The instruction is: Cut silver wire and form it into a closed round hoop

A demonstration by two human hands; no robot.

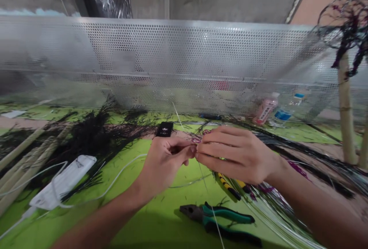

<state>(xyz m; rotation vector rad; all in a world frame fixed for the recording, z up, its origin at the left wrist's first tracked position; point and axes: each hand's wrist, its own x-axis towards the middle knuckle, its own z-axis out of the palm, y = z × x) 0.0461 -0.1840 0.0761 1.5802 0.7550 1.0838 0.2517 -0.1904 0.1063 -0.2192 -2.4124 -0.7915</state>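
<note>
My left hand [165, 161] is closed in a pinch at the middle of the view. Against its fingertips, my right hand [238, 151] also pinches, fingers bent. A thin pale string [215, 220] rises from the bottom edge to the pinched fingertips and shows again beyond them. Fine purple thread [197, 140] loops just above the right fingertips. What exactly lies between the fingers is mostly hidden. Below the hands lie pliers [215, 216] with green-and-black handles. Yellow-and-black tool handles [228, 185] stick out under my right hand.
A white power strip [63, 182] with cables lies left, beside bamboo poles [31, 159] and black bristly strands [92, 136]. A black box [165, 129] sits behind my left hand. Two bottles [266, 109] stand before a perforated metal sheet [184, 57]. Wire bundles [276, 210] run along the right.
</note>
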